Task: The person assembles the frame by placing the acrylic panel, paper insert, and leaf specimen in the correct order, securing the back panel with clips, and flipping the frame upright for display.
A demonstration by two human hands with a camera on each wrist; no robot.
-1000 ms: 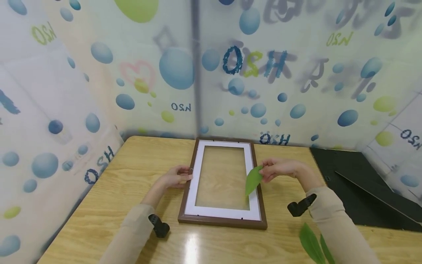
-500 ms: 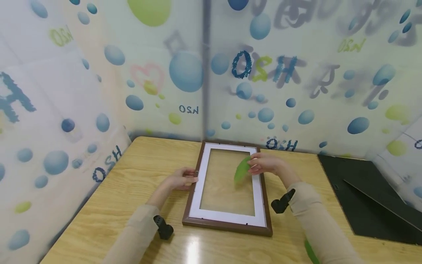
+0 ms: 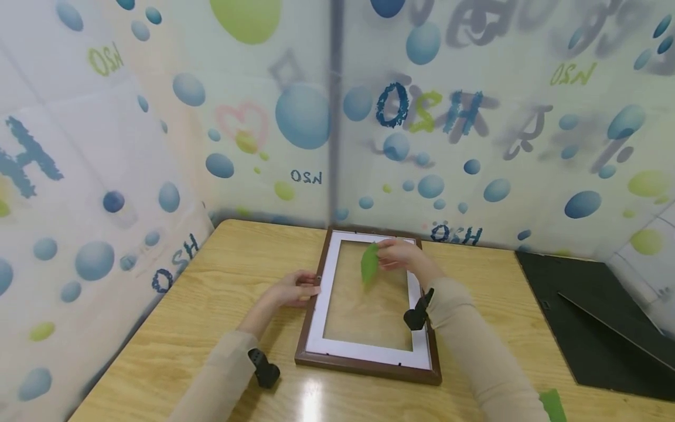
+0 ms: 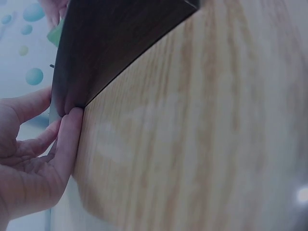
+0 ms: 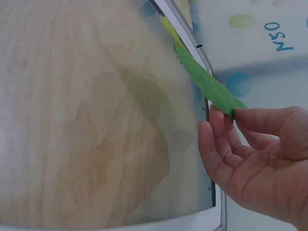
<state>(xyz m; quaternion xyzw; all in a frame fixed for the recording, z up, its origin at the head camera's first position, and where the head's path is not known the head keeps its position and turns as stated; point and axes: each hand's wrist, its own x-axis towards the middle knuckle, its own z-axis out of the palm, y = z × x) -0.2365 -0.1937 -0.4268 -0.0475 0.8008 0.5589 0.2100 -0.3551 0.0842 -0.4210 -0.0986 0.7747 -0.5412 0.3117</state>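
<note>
You face a wooden bench (image 3: 258, 252), a black board (image 3: 575, 328) on its right end and, mid-bench, a flat brown picture frame (image 3: 369, 368) with a white border (image 3: 369, 353) round a clear pane (image 3: 364, 310). Your left hand (image 3: 292, 288) grips the frame's left side; your right hand (image 3: 396, 253) has its fingers pinching one end of a green leaf (image 3: 370, 262), held above the pane's far half. The leaf could crease if squeezed hard, or drift crooked if dropped from above. A second ago, hand and leaf were at the right border; now they are further in.
</note>
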